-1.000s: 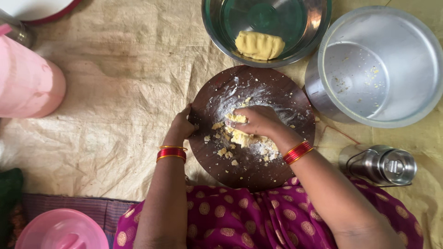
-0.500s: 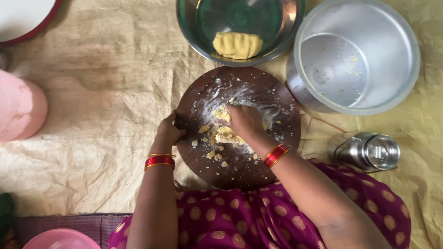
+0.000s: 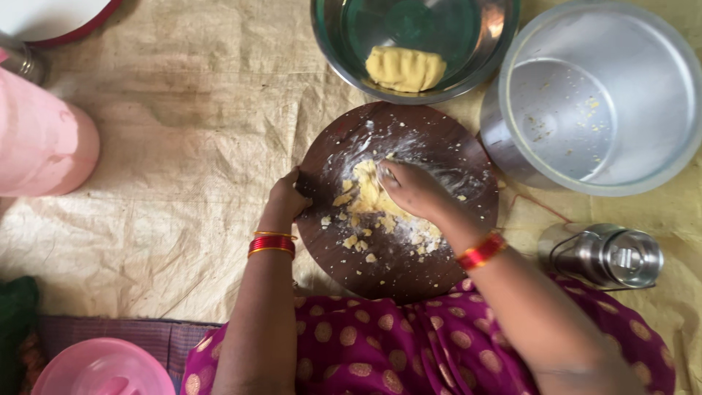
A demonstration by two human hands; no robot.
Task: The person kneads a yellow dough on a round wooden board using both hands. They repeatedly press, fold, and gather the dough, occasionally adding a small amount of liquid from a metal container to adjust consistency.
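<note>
**Inspector:** Beige cloth (image 3: 168, 146), creased and stained, covers the floor across the whole frame. Largest item first?

**Assistant:** Big metal pot (image 3: 599, 95) at the upper right, lying open toward the camera, with a few crumbs inside. Next is the round dark wooden board (image 3: 439, 146) at the centre, dusted with flour. Its upper edge lies just beside a steel bowl (image 3: 336, 36) at the top centre.

**Inspector:** Contents of that bowl?

**Assistant:** One lump of yellow dough (image 3: 406, 68), resting against the near wall.

**Inspector:** Edges of the frame?

**Assistant:** Pink container (image 3: 40, 143) at the left edge, pink lid (image 3: 102, 368) at the lower left corner, a white plate with a red rim (image 3: 51, 18) at the upper left. A small steel canister (image 3: 603, 254) lies on its side at the right, below the pot, well apart from the board's flour.

**Inspector:** Hands?

**Assistant:** Left hand (image 3: 287, 197) grips the board's left rim, fingers curled over the edge. Right hand (image 3: 413, 189) is on the board's middle, fingers bent and pressing down into crumbly dough (image 3: 365, 194). Loose crumbs (image 3: 356, 240) lie scattered toward the lower left of the board. Red and gold bangles (image 3: 271, 243) circle the left wrist; a red bangle (image 3: 480, 251) circles the right.

**Inspector:** Clothing?

**Assistant:** Magenta cloth with gold dots (image 3: 380, 344) along the bottom of the frame.
</note>
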